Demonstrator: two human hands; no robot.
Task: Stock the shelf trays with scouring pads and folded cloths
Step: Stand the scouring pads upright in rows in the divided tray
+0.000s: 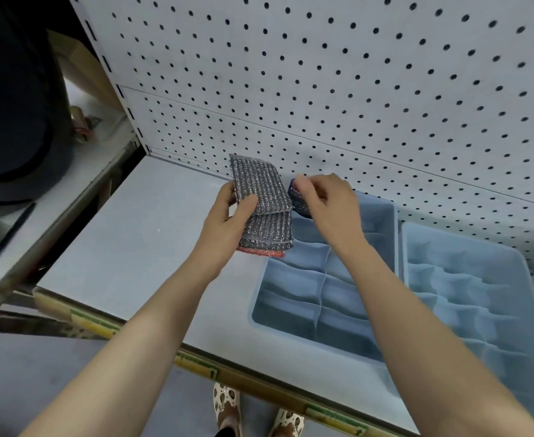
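Note:
My left hand (pixel 227 216) grips a stack of silver-grey metallic scouring pads (pixel 264 203), fanned out, with a red-edged pad at the bottom. My right hand (pixel 325 200) pinches a dark blue pad (pixel 298 200) just right of the stack, above the far left corner of a light blue divided tray (pixel 261 305). A second light blue divided tray (pixel 517 263) sits to the right. No pads or cloths show in the visible compartments of either tray.
Both trays stand on a white shelf (pixel 139 247) backed by a white pegboard (pixel 353 89). The shelf's front edge carries yellow-green label strips (pixel 92 321). A side table with a black pen (pixel 5 238) is at left. My feet (pixel 227 408) are below the shelf edge.

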